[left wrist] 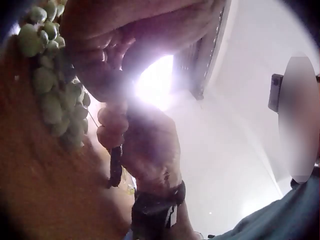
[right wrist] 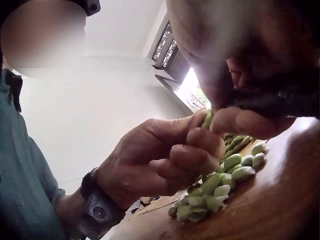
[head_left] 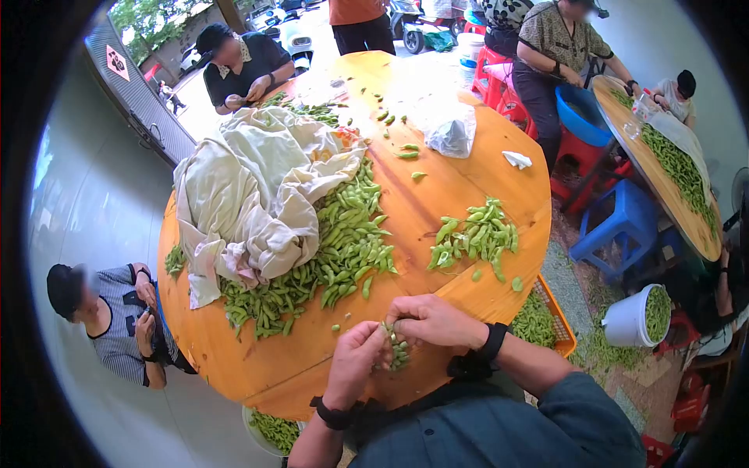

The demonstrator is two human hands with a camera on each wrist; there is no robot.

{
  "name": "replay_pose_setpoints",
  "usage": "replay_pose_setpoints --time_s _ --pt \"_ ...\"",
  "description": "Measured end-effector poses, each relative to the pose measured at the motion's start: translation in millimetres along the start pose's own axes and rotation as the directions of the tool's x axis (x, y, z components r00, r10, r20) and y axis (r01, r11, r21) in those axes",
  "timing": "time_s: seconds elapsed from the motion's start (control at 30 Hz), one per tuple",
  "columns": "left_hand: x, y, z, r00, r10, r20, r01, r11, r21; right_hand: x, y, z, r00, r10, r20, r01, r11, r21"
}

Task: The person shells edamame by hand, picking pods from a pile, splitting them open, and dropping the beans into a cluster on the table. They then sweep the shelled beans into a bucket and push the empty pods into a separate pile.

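Observation:
Both hands meet close over the front edge of the round wooden table (head_left: 468, 304). My left hand (head_left: 356, 365) pinches a small green soybean pod (right wrist: 206, 119) between thumb and fingers, seen in the right wrist view. Against it are the fingertips of my right hand (head_left: 437, 320), whose curled fingers grip a dark slim object (left wrist: 115, 167); its kind cannot be told. Directly beneath the hands lies a small heap of shelled green soybeans (right wrist: 242, 173), partly covered by the fingers in the head view.
A large pile of pods (head_left: 351, 242) lies left of centre, partly under a cream cloth (head_left: 250, 187). A smaller pod pile (head_left: 476, 234) sits to the right. An orange crate (head_left: 563, 327) holds pods beside the table. Other people sit around, one at the left (head_left: 117, 312).

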State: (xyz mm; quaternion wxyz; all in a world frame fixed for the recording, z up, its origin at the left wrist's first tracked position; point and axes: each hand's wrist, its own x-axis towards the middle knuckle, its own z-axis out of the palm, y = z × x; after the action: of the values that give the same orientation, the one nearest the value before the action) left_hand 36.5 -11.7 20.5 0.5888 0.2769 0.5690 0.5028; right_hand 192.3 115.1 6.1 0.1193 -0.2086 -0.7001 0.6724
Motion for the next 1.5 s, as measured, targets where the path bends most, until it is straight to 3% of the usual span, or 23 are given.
replay_pose_setpoints --time_s 0.03,0.27,0.37,0.43,0.6,0.67,1.0,1.1,1.17,1.3,1.37,1.5 --pt "-0.4 0.1 0.5 0.999 -0.028 -0.016 0.027 0.999 -0.043 0.8 0.8 -0.1 0.996 0.072 0.043 -0.077 0.991 0.106" --pt "0.1 3.9 2.3 0.995 -0.097 -0.024 0.092 0.981 -0.173 4.4 4.2 0.6 0.998 0.052 0.048 -0.062 0.967 0.249" --pt "1.7 -2.5 -2.8 0.994 -0.105 0.013 0.105 0.965 -0.242 5.7 8.4 0.3 0.995 0.053 0.089 -0.080 0.938 0.336" --pt "2.6 -3.8 -3.1 0.999 -0.034 0.012 0.036 0.955 -0.294 5.3 6.8 -0.5 0.994 0.060 0.089 -0.092 0.902 0.421" --pt "2.8 -2.7 -3.8 0.998 -0.062 -0.029 0.055 0.978 -0.203 6.5 6.7 3.3 0.996 0.091 0.022 -0.091 0.904 0.418" --pt "0.8 -0.8 -2.3 0.998 -0.054 -0.040 0.048 0.989 -0.140 7.0 10.6 2.1 1.000 0.004 0.030 -0.015 0.935 0.355" --pt "0.0 4.5 -11.1 0.996 -0.074 0.042 0.075 0.997 -0.027 2.4 -4.0 0.3 0.999 0.043 0.008 -0.043 0.979 0.199" --pt "0.7 4.7 -11.8 0.993 -0.114 0.031 0.115 0.993 -0.018 2.3 -3.1 1.3 0.997 -0.045 -0.060 0.049 0.997 0.059" --pt "0.8 7.1 -8.9 0.995 -0.082 -0.052 0.080 0.996 -0.035 3.4 -1.0 1.1 0.982 -0.157 -0.105 0.145 0.983 -0.114" --pt "-0.8 0.1 -0.4 0.994 0.077 -0.082 -0.081 0.996 -0.042 1.6 -2.0 4.7 0.984 -0.125 -0.128 0.097 0.973 -0.210" --pt "-1.8 -3.1 6.9 0.959 0.227 -0.170 -0.198 0.965 0.173 0.7 -5.9 6.5 0.976 -0.159 -0.152 0.110 0.951 -0.291" --pt "0.3 -8.4 -1.5 0.959 0.236 -0.156 -0.191 0.947 0.259 0.8 -4.8 8.7 0.984 -0.075 -0.162 0.045 0.982 -0.181"
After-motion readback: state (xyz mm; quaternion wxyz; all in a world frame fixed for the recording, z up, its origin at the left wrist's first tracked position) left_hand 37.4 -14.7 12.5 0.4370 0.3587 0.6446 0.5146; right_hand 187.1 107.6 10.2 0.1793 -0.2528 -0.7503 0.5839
